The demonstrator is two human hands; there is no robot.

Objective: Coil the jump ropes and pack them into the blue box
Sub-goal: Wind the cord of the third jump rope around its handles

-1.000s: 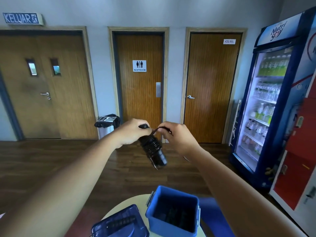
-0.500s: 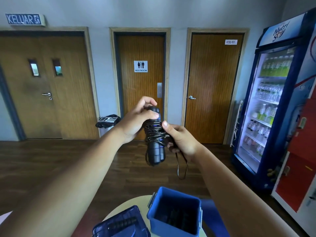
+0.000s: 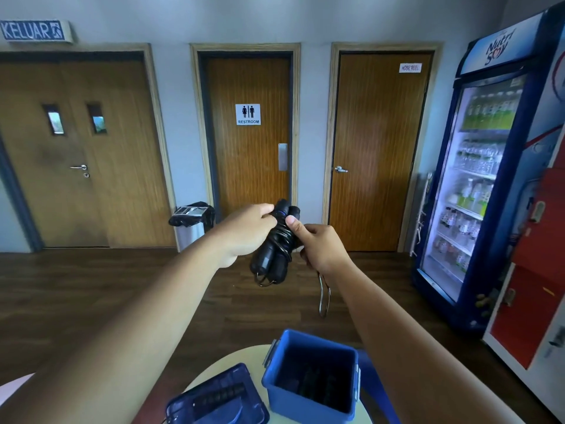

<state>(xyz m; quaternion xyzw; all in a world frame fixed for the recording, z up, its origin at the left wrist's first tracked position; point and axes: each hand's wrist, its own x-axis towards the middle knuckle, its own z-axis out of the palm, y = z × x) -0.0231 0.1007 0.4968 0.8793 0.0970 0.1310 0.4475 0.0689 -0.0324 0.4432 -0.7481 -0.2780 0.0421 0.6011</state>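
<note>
Over the last half second our left hand [image 3: 244, 231] had slid from the top of the black jump rope with its two thick padded handles [image 3: 273, 252] onto its upper side. The bundle had tipped so that its lower ends swung toward our left. That hand was clamped round the upper part of the handles. Our right hand [image 3: 325, 247] pinched the wound cord against them, thumb [image 3: 290, 222] pressed on the wraps. A short loose loop [image 3: 324, 296] of thin dark cord dangled below that hand, not yet wound in.

We held the bundle in the air before us, its long axis near upright and leaning. The open blue box [image 3: 276, 396] of rigid plastic stood on the round cream table [image 3: 252, 358], well below the bundle and a little to its right, with something dark already inside. Its dark blue lid [image 3: 235, 381] lay just beside it on the left. We judged the right hand nearer the opening. The handles pointed almost straight down at it, so once the loop was tucked in, the bundle could go in end first.
</note>
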